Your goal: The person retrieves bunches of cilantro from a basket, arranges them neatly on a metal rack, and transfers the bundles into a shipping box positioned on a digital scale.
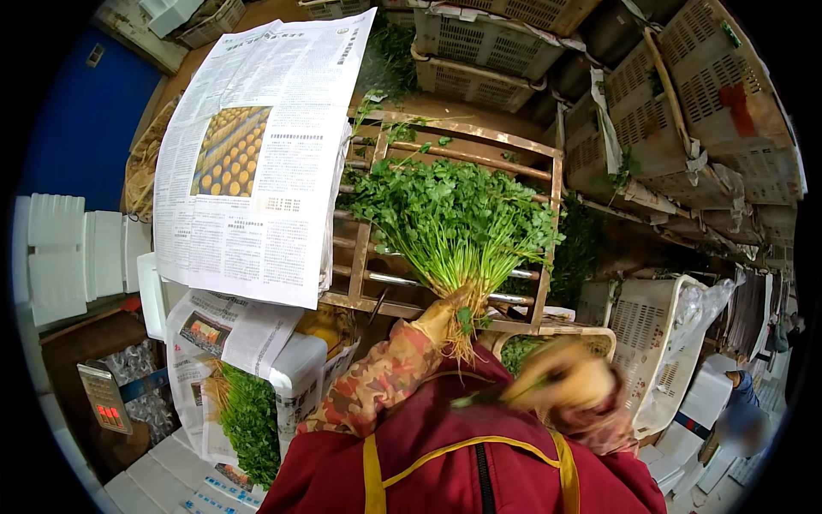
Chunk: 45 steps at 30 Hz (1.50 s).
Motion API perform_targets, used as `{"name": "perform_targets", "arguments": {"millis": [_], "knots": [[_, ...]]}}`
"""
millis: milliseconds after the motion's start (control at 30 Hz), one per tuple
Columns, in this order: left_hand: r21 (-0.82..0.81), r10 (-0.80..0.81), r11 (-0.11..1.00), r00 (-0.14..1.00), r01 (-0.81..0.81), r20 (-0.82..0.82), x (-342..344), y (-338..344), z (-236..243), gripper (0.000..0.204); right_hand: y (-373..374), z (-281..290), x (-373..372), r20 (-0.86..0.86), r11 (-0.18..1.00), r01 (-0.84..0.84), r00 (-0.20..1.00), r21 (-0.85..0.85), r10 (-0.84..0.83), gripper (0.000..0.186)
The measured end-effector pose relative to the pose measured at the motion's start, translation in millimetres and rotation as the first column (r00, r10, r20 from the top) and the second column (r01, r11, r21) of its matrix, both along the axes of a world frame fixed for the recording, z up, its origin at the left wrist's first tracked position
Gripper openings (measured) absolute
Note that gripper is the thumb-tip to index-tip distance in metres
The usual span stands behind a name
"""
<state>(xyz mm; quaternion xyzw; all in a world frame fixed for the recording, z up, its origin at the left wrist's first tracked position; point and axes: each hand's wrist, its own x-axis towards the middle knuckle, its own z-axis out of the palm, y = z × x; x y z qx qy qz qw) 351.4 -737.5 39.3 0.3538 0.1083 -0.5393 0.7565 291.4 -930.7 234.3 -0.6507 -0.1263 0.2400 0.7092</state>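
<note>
A large bunch of coriander fans out leaf side away from me over a rusty metal rack. My left hand, in a camouflage sleeve and a tan glove, is closed round the stems just above the pale roots. The roots hang toward my red apron. To the right, my right hand is smeared by motion, apart from the bunch. A blurred green sprig trails from its fingertips and looks pinched there.
Stacked newspaper sheets cover the rack's left side. More coriander lies by a newspaper-lined white foam box at lower left, near a scale with a lit display. Plastic crates stand behind and at right. A person is at far right.
</note>
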Motion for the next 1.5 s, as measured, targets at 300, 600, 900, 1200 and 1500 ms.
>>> {"name": "perform_targets", "arguments": {"millis": [300,600,900,1200,1500], "knots": [[-0.061,-0.001,0.998,0.964,-0.016,-0.266,-3,-3,-16,0.056,-41,-113,-22,-0.007,0.640,0.631,0.710,-0.438,-0.704,0.041],[0.124,0.053,0.991,0.995,-0.042,-0.085,-19,-9,-79,0.023,65,-141,-26,0.548,0.435,0.476,0.835,-0.765,0.051,0.018],[0.119,-0.042,0.991,0.989,0.059,-0.142,-11,-9,-67,0.023,-89,-122,-3,0.020,0.267,0.933,0.280,-0.240,-0.960,0.036],[0.010,0.052,0.999,0.943,-0.052,-0.329,-12,-6,-58,0.018,-60,-199,27,0.357,0.381,0.716,0.649,-0.585,-0.671,0.011],[0.128,0.004,0.991,0.962,0.032,-0.272,-6,-10,-33,0.023,-227,-123,18,0.688,-0.426,0.542,0.604,-0.725,-0.402,0.089]]}}
